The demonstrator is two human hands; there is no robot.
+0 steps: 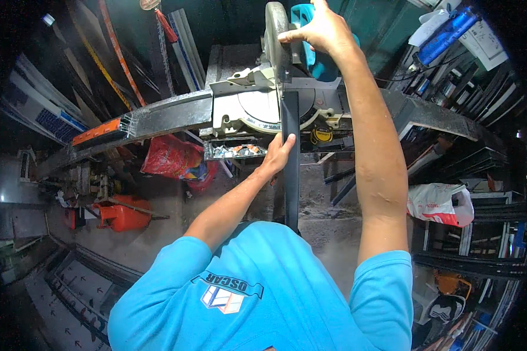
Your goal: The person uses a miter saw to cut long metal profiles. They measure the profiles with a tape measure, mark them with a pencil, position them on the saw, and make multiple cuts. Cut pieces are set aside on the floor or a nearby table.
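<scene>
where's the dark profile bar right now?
Head view, centre: dark profile bar lies on the mitre saw table under the blade, left hand steadying it.

The saw is the landmark here. Its handle is mostly covered by the right hand, whose fingertips run off the top edge, so the grip cannot be fully seen. The blade's lower part is hidden behind the guard and the dark bar. The near end of that bar, below the saw, disappears behind the blue shirt. The left hand wraps the bar just below the saw; its palm side is out of sight. The small tray below-left of the saw holds bits too small to tell. Far left and far right of the saw, shelves sink into dark, bent blur.
</scene>
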